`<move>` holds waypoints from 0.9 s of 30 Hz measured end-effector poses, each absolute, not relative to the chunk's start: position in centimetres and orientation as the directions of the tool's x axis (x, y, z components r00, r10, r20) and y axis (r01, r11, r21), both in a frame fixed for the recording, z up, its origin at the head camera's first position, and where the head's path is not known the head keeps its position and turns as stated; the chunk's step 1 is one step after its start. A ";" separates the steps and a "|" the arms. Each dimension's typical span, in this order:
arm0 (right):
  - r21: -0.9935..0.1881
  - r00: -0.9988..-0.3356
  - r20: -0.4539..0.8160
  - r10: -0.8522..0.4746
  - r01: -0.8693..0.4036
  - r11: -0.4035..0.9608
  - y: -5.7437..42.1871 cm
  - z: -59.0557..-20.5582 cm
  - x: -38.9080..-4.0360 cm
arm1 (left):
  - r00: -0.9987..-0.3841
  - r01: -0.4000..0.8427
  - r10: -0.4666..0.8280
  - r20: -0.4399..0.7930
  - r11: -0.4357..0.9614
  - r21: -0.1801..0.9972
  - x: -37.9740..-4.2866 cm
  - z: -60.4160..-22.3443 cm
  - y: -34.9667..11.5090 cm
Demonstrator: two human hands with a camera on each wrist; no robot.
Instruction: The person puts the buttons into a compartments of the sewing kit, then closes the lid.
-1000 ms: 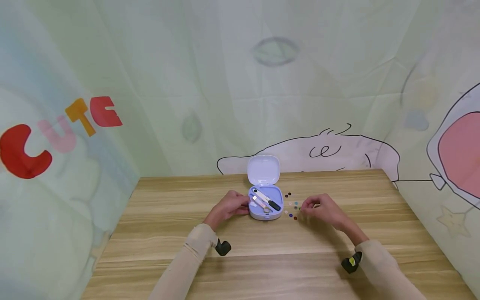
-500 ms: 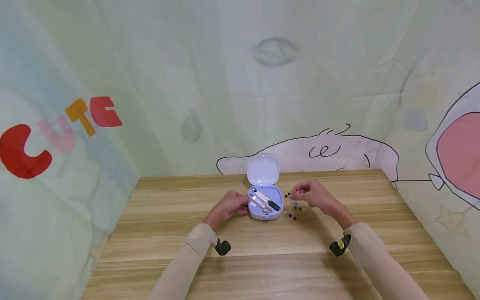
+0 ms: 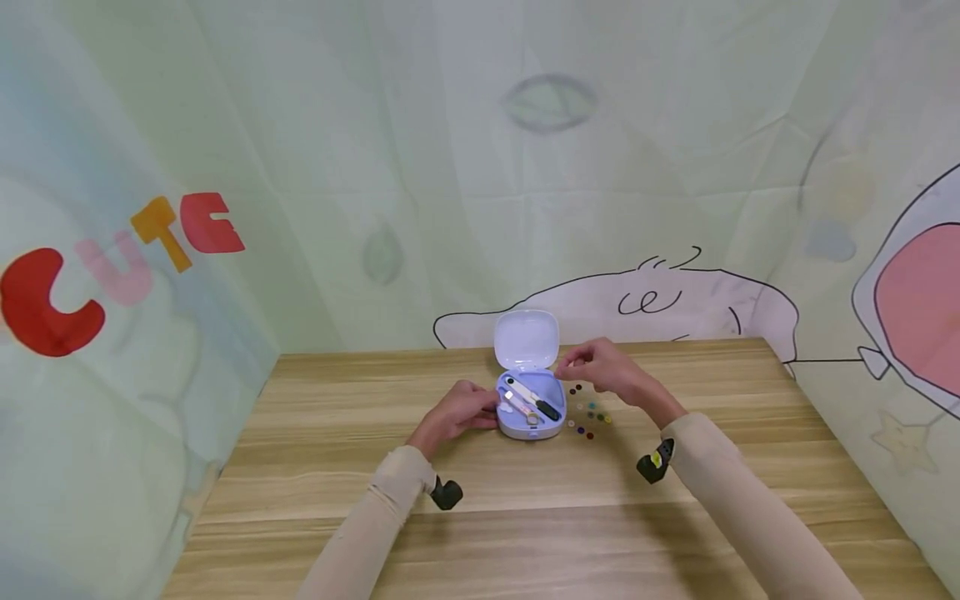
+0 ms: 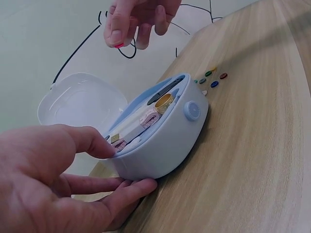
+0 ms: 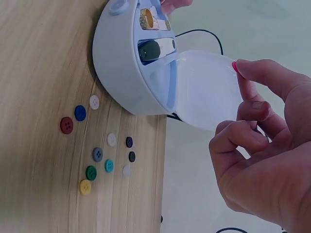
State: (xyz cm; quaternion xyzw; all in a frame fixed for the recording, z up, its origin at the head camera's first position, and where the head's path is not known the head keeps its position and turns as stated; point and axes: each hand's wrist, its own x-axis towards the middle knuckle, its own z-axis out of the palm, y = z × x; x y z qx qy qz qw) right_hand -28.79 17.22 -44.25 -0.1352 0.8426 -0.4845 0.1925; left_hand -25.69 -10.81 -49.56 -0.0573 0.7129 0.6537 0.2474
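A pale blue sewing box [image 3: 510, 432] stands on the table with its white lid [image 3: 527, 340] raised. Inside lie a black-and-white tool [image 5: 150, 50], a gold thimble [image 4: 164, 103] and a rolled printed tape [image 4: 149, 117]. My left hand [image 3: 468, 406] grips the box's left side, index finger at the rim and other fingers low on the wall. Above the box's far right corner, my right hand [image 3: 603, 367] pinches a small pinkish-red button [image 5: 234, 66] between thumb and index finger. Most of the button is hidden by the fingertips.
Several loose buttons lie right of the box, among them a yellow one [image 5: 85, 187], a dark red one [image 5: 66, 125] and a blue one [image 5: 80, 113]. The wooden table [image 3: 315, 483] ends at a printed curtain [image 3: 337, 208] behind.
From the buttons on the right, my right hand has moved left and away from me to the box's far right corner. My left hand has stayed on the box.
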 end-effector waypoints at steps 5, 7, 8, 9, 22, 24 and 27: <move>-0.871 -0.886 -0.213 -0.411 -0.018 0.491 16.4 -44.4 -29.4 | -0.874 -0.403 0.236 -0.426 0.140 0.905 -25.6 -49.5 -10.8; -0.871 -0.890 -0.220 -0.400 -0.006 0.491 16.0 -44.7 -29.6 | -0.874 -0.402 0.237 -0.425 0.139 0.905 -25.6 -49.4 -10.8; -0.871 -0.891 -0.220 -0.396 -0.004 0.492 15.9 -44.8 -29.7 | -0.874 -0.402 0.238 -0.423 0.136 0.906 -25.5 -49.4 -10.8; -0.870 -0.894 -0.218 -0.391 -0.004 0.494 15.7 -45.0 -29.8 | -0.875 -0.402 0.240 -0.422 0.130 0.907 -25.5 -49.4 -10.7; -0.854 -0.899 -0.226 -0.376 -0.004 0.521 15.6 -46.5 -30.7 | -0.875 -0.400 0.249 -0.416 0.114 0.909 -25.5 -49.3 -10.6; -0.853 -0.899 -0.226 -0.375 -0.003 0.522 15.8 -46.6 -30.7 | -0.873 -0.402 0.249 -0.419 0.119 0.908 -25.5 -49.3 -10.6; -0.854 -0.897 -0.225 -0.382 -0.007 0.519 16.2 -46.6 -30.6 | -0.872 -0.405 0.245 -0.424 0.125 0.906 -25.6 -49.4 -10.7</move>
